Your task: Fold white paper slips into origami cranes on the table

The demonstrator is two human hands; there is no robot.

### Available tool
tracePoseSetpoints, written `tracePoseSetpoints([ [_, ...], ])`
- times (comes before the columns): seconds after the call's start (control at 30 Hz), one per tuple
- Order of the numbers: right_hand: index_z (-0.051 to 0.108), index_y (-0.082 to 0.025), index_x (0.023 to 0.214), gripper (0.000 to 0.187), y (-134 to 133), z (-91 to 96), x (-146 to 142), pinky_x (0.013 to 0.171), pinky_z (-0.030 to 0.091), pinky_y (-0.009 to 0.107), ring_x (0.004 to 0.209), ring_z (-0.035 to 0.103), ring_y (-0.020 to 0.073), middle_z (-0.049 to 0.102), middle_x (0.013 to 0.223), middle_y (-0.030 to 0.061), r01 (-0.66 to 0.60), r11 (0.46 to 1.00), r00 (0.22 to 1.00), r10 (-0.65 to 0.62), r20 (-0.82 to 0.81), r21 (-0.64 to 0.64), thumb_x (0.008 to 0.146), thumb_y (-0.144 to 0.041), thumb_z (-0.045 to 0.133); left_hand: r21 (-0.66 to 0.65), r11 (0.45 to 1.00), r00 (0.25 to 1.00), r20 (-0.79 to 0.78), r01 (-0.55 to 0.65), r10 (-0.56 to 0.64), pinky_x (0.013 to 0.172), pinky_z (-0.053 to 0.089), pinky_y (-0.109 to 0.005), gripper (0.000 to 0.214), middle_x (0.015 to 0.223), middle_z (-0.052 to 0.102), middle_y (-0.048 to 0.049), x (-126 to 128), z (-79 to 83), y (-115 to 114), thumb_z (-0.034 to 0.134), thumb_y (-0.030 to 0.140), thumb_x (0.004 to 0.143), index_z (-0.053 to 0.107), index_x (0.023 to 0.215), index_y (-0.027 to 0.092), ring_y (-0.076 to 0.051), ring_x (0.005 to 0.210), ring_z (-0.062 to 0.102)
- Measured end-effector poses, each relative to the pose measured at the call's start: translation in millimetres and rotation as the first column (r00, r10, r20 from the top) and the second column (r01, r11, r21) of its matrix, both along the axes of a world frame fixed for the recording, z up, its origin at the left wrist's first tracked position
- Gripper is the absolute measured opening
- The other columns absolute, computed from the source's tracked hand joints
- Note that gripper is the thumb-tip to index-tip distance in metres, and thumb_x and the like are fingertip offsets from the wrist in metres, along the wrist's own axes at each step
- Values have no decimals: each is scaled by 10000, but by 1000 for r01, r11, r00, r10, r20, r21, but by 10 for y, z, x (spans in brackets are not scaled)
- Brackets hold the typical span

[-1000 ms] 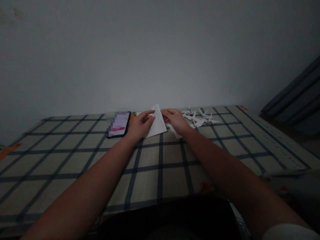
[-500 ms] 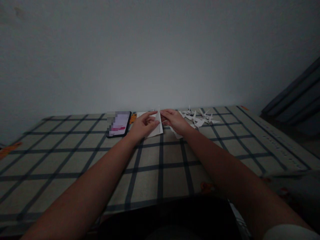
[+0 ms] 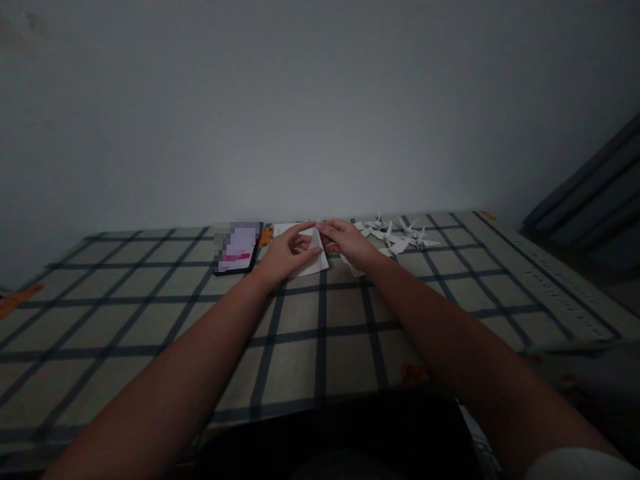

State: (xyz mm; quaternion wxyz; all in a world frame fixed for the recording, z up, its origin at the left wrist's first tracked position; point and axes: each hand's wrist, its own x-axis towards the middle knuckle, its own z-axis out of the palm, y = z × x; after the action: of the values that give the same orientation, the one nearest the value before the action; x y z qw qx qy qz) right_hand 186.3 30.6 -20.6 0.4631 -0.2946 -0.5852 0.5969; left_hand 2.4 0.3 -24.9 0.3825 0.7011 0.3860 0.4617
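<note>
Between my hands stands a folded piece of white paper (image 3: 317, 241), its narrow tip pointing up. My left hand (image 3: 289, 251) pinches it from the left, the thumb on its near face and the fingers curled behind. From the other side my right hand (image 3: 349, 241) grips its upper edge between thumb and fingertips. White paper sheets (image 3: 309, 268) lie flat beneath my left hand, and another paper piece (image 3: 353, 268) shows under my right wrist. The far fingertips are partly hidden by the paper.
Several folded paper cranes (image 3: 400, 240) lie clustered right of my hands. A phone (image 3: 239, 248) with a lit, partly blurred screen rests on the left. The checked cloth (image 3: 165, 320) covers the table, which meets a plain wall (image 3: 320, 120) at the back.
The tall paper tip has dropped lower and leans toward my right fingers. My right fingertips have moved slightly left along its top; my left thumb has shifted a little right and down.
</note>
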Motion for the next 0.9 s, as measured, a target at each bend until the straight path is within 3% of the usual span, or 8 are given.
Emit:
tracePoseSetpoints([
  [0.17,628,-174,866,246,-18,33,5,616,485,226,696,584,108,619,773,-6,17,999,999,-18,-34,-41,805,-406,680,-118,993,998,57,-13,20,717,485,-264,710,985,700,-65,-1,59,-48,691,317,737,533,1412,164,-163,816,637],
  [0.3,614,-172,834,193,-42,60,-10,610,477,217,682,577,101,613,756,-12,82,996,995,-82,53,-16,816,-358,665,-179,984,999,37,-23,30,749,511,-287,706,1052,703,-74,17,95,-91,640,356,783,492,1458,210,-199,925,649],
  [0.4,607,-174,800,201,-62,63,-36,602,483,219,649,565,96,610,732,-14,80,997,989,-82,120,20,795,-351,704,-194,981,999,-39,-23,16,632,477,-258,804,881,700,-59,52,109,-109,710,458,761,469,1468,160,-182,756,640],
  [0.57,591,-182,784,194,-56,47,-56,562,475,217,598,544,93,592,688,-24,69,996,990,-76,116,63,801,-344,697,-196,981,995,-104,-11,-9,457,293,-196,889,641,567,41,90,142,-148,805,421,706,451,1469,133,-89,493,477],
  [0.67,589,-176,779,153,-29,40,-51,573,470,215,609,539,90,574,695,-35,112,992,987,-118,113,57,805,-308,662,-247,969,999,-41,3,-14,421,246,-193,886,616,511,70,76,121,-137,778,370,720,416,1500,156,-71,438,421],
  [0.9,623,-167,826,74,7,62,-13,511,356,215,535,471,83,565,649,-40,217,976,969,-217,118,5,796,-233,612,-345,938,984,175,22,41,473,365,-202,847,722,625,20,1,43,-10,647,159,654,473,1479,237,-112,524,536],
])
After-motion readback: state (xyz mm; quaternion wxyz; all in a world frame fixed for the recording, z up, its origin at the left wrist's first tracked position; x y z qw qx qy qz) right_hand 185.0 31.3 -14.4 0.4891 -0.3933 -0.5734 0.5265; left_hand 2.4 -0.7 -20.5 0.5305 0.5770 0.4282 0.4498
